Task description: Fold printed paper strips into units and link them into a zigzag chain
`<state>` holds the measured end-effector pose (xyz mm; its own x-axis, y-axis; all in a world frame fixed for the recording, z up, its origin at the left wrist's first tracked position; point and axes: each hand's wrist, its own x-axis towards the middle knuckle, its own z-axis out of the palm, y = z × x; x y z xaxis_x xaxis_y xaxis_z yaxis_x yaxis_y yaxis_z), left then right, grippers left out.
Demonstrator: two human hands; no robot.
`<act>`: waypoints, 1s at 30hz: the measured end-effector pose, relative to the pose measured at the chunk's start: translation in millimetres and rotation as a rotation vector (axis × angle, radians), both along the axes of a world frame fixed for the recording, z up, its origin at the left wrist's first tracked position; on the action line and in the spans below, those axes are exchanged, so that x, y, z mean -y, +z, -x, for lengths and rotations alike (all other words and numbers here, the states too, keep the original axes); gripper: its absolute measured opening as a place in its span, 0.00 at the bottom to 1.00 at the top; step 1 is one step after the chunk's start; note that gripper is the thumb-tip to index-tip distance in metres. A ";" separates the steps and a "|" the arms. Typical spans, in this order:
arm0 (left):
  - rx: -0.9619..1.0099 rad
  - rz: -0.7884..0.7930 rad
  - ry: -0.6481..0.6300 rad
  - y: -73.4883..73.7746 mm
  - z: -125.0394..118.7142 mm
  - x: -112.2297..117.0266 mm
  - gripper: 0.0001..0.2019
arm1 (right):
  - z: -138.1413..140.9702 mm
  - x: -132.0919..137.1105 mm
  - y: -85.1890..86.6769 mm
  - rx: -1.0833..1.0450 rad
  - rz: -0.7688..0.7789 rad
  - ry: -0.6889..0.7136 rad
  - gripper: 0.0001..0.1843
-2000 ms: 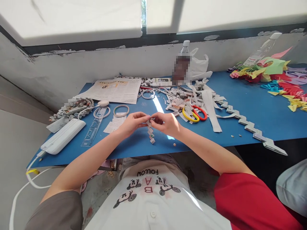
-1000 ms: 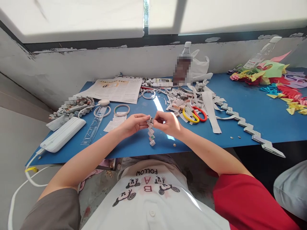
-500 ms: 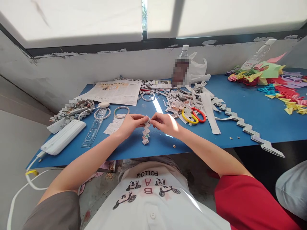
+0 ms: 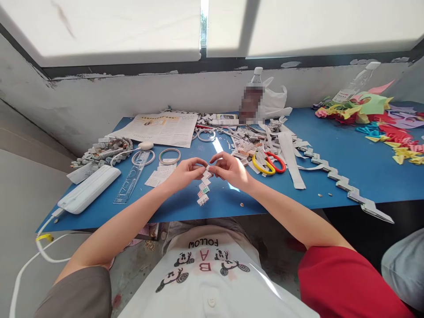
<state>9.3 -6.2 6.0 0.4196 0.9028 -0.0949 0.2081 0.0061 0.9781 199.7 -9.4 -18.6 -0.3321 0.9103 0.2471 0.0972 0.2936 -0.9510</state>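
A short zigzag chain of folded newspaper strips hangs between my hands, just above the front of the blue table. My left hand pinches its top end between thumb and fingers. From the other side, my right hand grips the same end, its thumb and forefinger meeting the left fingertips. The fingers partly hide the topmost fold. Right of my hands lie scissors with one yellow and one red handle, partly over a heap of folded paper pieces.
A longer paper chain runs off the table's front edge at right. Leftward are a white power bank, a clear ruler, a tape roll and a newspaper sheet. A bottle stands behind; colourful paper lies far right.
The view has tipped slightly, so the table things sit a little lower. My right fingers have lifted and arched more around the chain's top end; both hands remain on it.
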 end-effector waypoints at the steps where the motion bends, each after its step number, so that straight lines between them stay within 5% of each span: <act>1: -0.002 0.003 -0.010 0.2 0.4 -0.5 0.15 | -0.1 0.1 0.2 0.015 -0.009 -0.001 0.18; 18: -0.116 -0.321 0.005 -9.9 1.9 0.1 0.11 | -2.9 -3.9 -5.4 0.017 -0.034 0.059 0.09; 30: -0.211 -0.346 -0.135 0.6 10.8 -5.4 0.10 | -4.7 1.0 -4.7 0.179 -0.356 0.080 0.04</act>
